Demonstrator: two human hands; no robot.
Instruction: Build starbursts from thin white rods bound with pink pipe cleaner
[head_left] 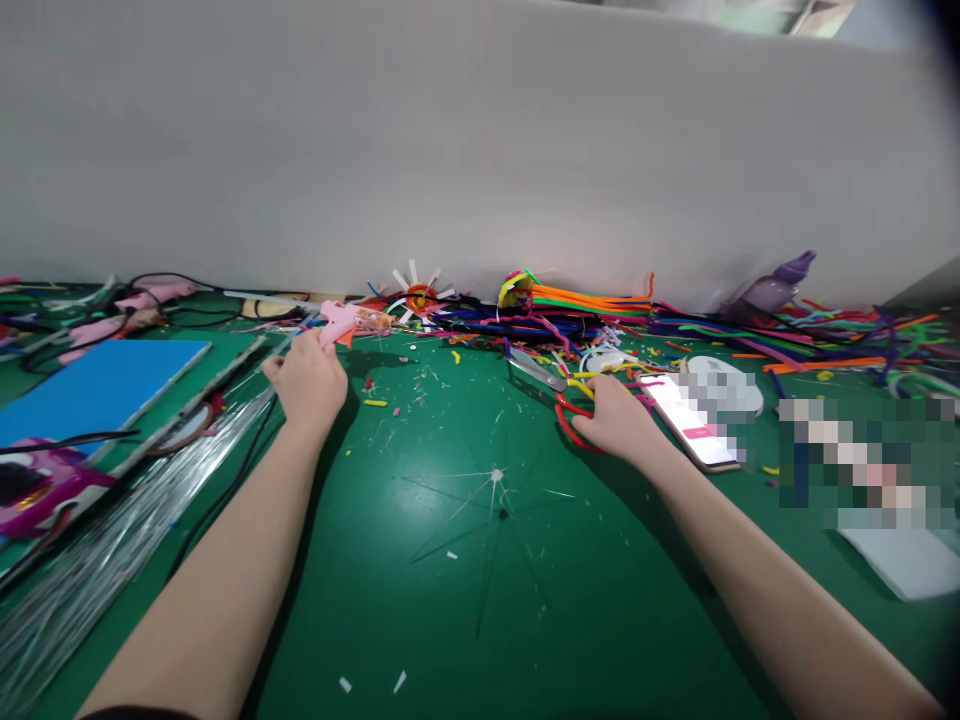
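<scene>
My left hand (309,375) is closed around a pink hot glue gun (341,322), its nozzle pointing right, at the back left of the green table. On the other side, my right hand (619,415) grips scissors (536,370) with red and yellow handles, their silver blades pointing away to the left. Between my forearms a small starburst of thin clear spikes (496,476) rests on the table, thin dark shadows spreading from it. Parts of the glue gun and the scissor handles are hidden by my fingers.
Colourful pipe cleaners (592,298) heap along the grey partition (450,140). At left lie a blue board (105,390) and a bundle of clear strips (142,530). A lit phone (690,425) and a purple bottle (765,290) are at right. Small scraps dot the table (337,580).
</scene>
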